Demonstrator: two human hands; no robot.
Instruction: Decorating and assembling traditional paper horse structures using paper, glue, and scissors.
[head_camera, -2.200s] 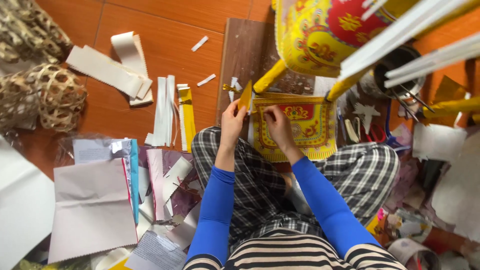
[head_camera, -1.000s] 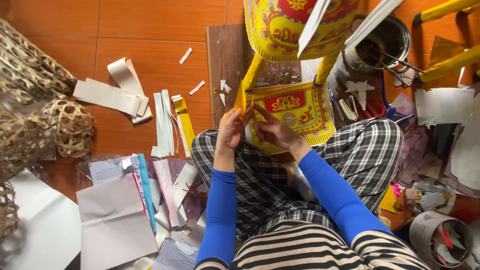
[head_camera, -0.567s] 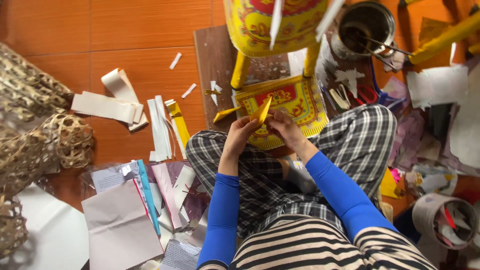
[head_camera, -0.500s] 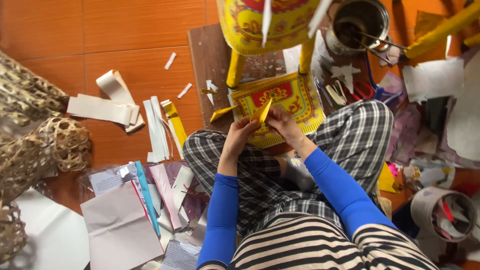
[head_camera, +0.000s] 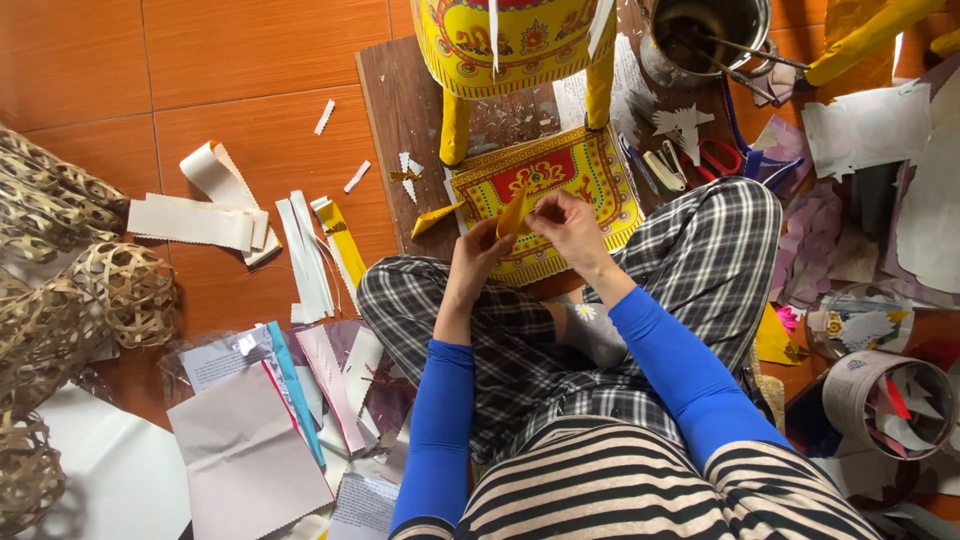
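From my remote seat on the head camera, I look down on a person sitting cross-legged on the orange tile floor (head_camera: 230, 60), both hands raised over their knees. The left hand (head_camera: 478, 262) and the right hand (head_camera: 565, 222) meet on a small yellow paper piece (head_camera: 512, 215), each pinching it between fingertips and thumb; the fingers are closed on it, not spread. The piece hangs in the air just above a yellow and red decorated panel (head_camera: 545, 195), which lies flat on a wooden board (head_camera: 400, 110) in front of the knees.

The piece reads as a narrow folded sliver. Its long axis runs steeply, the upper tip leaning up and to the right toward the right hand, the lower end toward the left thumb; how it is folded I cannot tell.

In my judgement the paper is thin and the grip is small, so an uneven pull between the two hands could tear or crease it, and a slack pinch could drop it among the white paper strips (head_camera: 305, 250) and scraps all around. A second yellow sliver (head_camera: 436, 218) lies on the board just beside the panel, easy to confuse with the held one.
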